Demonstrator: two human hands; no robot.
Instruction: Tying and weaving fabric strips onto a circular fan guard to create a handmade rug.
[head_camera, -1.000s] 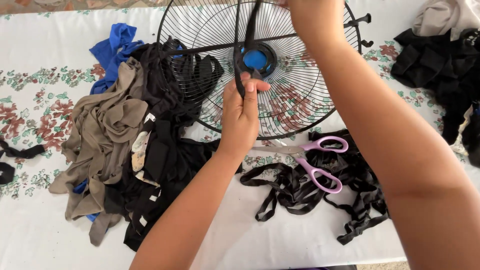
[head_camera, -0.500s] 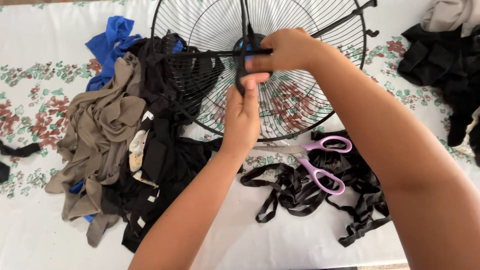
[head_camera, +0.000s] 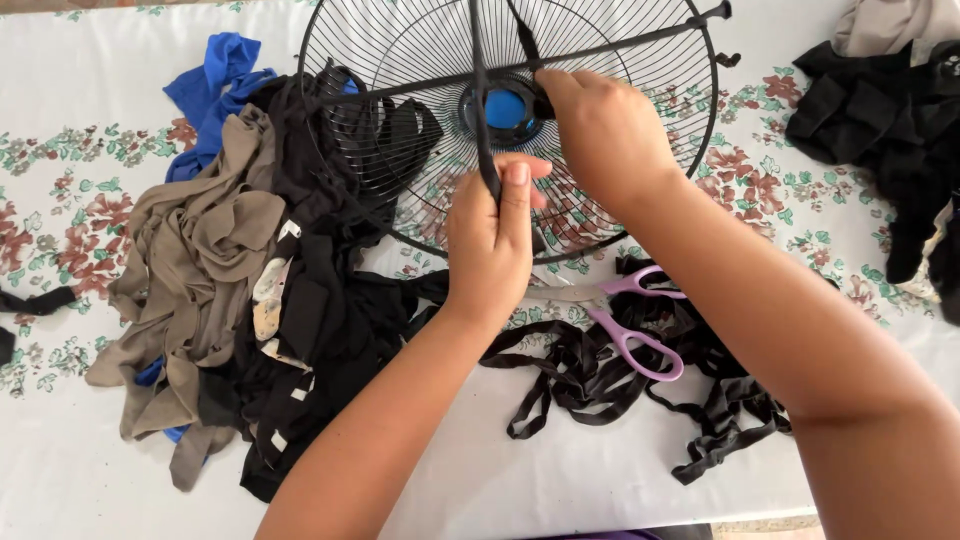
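Black fabric strip (head_camera: 483, 110) is lying across the wire fan guard (head_camera: 640, 60), left hand (head_camera: 492, 245) pinching it, right hand (head_camera: 603, 135) gripping it at the blue hub (head_camera: 503, 108); purple scissors (head_camera: 625, 320) and cut strips (head_camera: 600, 375) are lying just beneath

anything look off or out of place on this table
A wire fan guard lies flat among clothing scraps, with black fabric strips stretched across it. The left hand pinches one strip; the right hand is at the blue hub.
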